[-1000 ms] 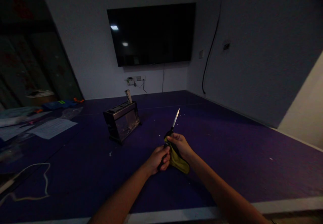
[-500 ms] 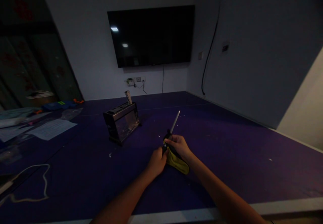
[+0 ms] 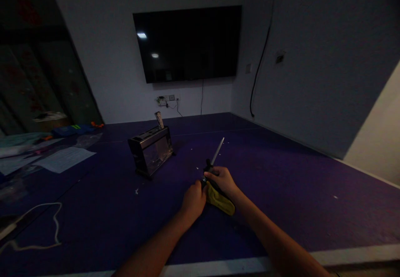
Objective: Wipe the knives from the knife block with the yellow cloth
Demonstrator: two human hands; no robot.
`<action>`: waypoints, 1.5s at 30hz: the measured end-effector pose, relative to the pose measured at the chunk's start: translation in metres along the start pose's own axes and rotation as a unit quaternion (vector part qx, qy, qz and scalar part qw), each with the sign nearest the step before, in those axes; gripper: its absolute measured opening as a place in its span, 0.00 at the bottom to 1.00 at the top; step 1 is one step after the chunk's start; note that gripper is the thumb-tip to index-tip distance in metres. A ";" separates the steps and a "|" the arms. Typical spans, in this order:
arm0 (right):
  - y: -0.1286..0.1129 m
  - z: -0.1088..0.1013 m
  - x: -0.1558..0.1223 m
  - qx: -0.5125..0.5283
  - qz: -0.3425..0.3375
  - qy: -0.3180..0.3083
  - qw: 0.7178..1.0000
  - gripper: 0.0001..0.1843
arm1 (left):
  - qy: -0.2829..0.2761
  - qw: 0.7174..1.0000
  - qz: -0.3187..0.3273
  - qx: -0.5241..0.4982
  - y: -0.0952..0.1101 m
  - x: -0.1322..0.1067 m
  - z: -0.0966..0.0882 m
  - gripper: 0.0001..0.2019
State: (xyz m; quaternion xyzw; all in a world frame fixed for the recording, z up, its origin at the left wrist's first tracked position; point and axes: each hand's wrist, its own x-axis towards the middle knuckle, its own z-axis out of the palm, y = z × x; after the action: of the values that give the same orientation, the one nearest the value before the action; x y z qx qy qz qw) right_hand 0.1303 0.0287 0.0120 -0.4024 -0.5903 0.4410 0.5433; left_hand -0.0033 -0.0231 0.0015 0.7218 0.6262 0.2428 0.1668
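Both hands are on a dark-handled tool with a long, thin pale metal shaft (image 3: 218,150) that points up and away from me. My left hand (image 3: 193,200) is closed around the near end of its dark handle. Just above it, my right hand (image 3: 222,180) pinches the tool near the dark collar at the shaft's base. A yellow cloth-like piece (image 3: 221,200) hangs below the right hand; how it joins the tool is hidden by my fingers.
A dark box with a clear side (image 3: 156,154) stands left of my hands, with a speckled handle (image 3: 159,120) sticking up from it. Papers (image 3: 65,159) and plastic lie at the left. A white cable (image 3: 56,223) curls at the near left. White scraps dot the purple tabletop (image 3: 281,193).
The tool's shaft tip has shifted very slightly to the right. Both hands keep nearly the same grip and place.
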 end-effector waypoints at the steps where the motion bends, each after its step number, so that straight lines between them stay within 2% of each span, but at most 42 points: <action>1: 0.000 0.000 0.000 -0.004 0.001 0.000 1.000 0.17 | -0.008 1.000 -0.004 0.022 0.001 0.000 -0.001 0.13; 4: 0.000 -0.001 0.000 -0.008 0.001 0.000 1.000 0.17 | -0.017 0.999 -0.005 0.050 0.003 0.000 -0.004 0.13; 6: -0.001 -0.001 0.000 -0.007 -0.004 -0.003 1.000 0.17 | -0.006 1.000 0.002 0.019 0.002 0.001 -0.003 0.12; 8: -0.001 -0.001 0.000 0.002 -0.010 -0.009 1.000 0.16 | 0.000 0.998 0.005 -0.064 0.000 0.001 0.000 0.10; 10: -0.001 -0.002 0.000 0.021 -0.010 -0.022 0.999 0.16 | -0.027 0.979 -0.002 -0.202 -0.002 0.002 0.004 0.11; 12: -0.002 -0.003 0.000 0.043 -0.004 -0.036 0.998 0.16 | -0.089 0.928 -0.013 -0.361 -0.003 0.002 0.006 0.15; 14: -0.003 -0.004 0.000 0.061 0.002 -0.044 0.997 0.16 | -0.157 0.854 -0.016 -0.495 -0.003 0.003 0.005 0.18; 16: -0.004 -0.005 0.000 0.081 0.005 -0.051 0.995 0.16 | -0.221 0.778 -0.012 -0.587 -0.003 0.004 0.001 0.19; 20: -0.007 -0.005 -0.001 0.122 0.013 -0.061 0.991 0.15 | -0.354 0.636 -0.003 -0.685 -0.005 0.006 -0.010 0.15; 22: -0.007 -0.005 -0.002 0.141 0.013 -0.064 0.988 0.14 | -0.398 0.577 -0.003 -0.713 -0.008 0.007 -0.014 0.15; 24: -0.008 -0.004 -0.002 0.158 0.009 -0.070 0.985 0.14 | -0.424 0.534 -0.008 -0.731 -0.011 0.007 -0.016 0.14; 26: -0.009 -0.004 -0.003 0.172 0.008 -0.077 0.982 0.14 | -0.438 0.508 -0.014 -0.741 -0.012 0.007 -0.017 0.14; 28: -0.010 -0.004 -0.003 0.181 0.010 -0.081 0.980 0.14 | -0.447 0.494 -0.018 -0.746 -0.013 0.007 -0.018 0.14; 31: -0.012 -0.004 -0.004 0.188 0.018 -0.078 0.979 0.14 | -0.453 0.489 -0.018 -0.745 -0.012 0.008 -0.020 0.14; 37: -0.013 -0.009 -0.001 0.233 0.030 -0.057 0.970 0.13 | -0.465 0.496 -0.009 -0.733 -0.010 0.010 -0.020 0.14; 45: -0.015 -0.026 0.005 0.246 0.028 -0.010 0.969 0.13 | -0.477 0.515 -0.009 -0.712 -0.010 0.009 -0.016 0.13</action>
State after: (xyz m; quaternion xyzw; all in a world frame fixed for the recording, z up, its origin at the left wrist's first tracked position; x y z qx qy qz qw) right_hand 0.1559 0.0311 0.0287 -0.2687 -0.4578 0.5915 0.6070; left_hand -0.0195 -0.0136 0.0100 0.3630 0.0764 0.2255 0.9009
